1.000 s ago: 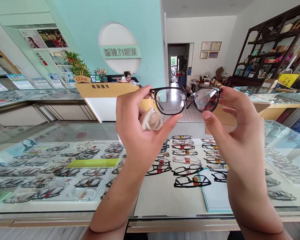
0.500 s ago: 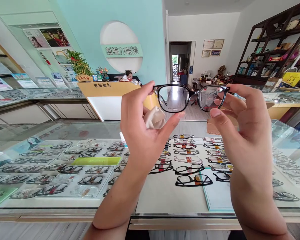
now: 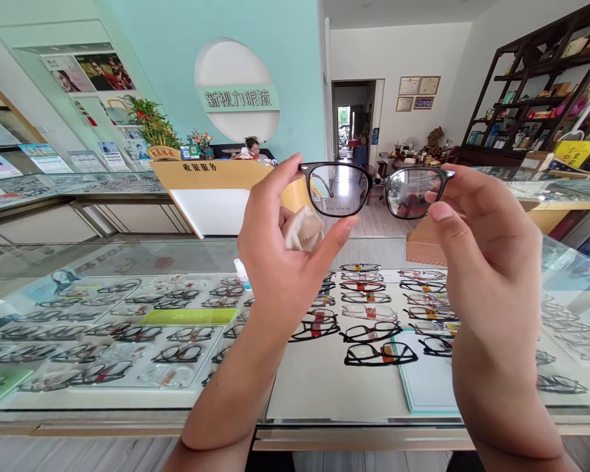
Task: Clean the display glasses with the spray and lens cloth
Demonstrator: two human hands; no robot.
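A pair of black-framed eyeglasses (image 3: 343, 215) is held up in front of me, above the glass counter, lenses facing me. My left hand (image 3: 285, 242) grips its left end, with the thumb below the left lens. A crumpled beige cloth (image 3: 303, 228) is tucked in the palm of that same hand. At the opposite end, my right hand (image 3: 491, 242) pinches the frame's right corner between forefinger and thumb. Faint print shows low on the left lens. The temples point away from me and are partly hidden.
Below the hands, a glass display counter (image 3: 299, 396) holds rows of eyeglasses (image 3: 381, 354). A small white bottle (image 3: 240, 269) stands left of my wrist; a cardboard box (image 3: 423, 249) lies behind my right hand. Farther back, a person (image 3: 252, 149) sits behind a yellow-and-white reception desk (image 3: 206, 203).
The eyeglasses have turned slightly, and their right end has shifted a little to the right along with my right hand. My right thumb has moved off the right lens toward its edge.
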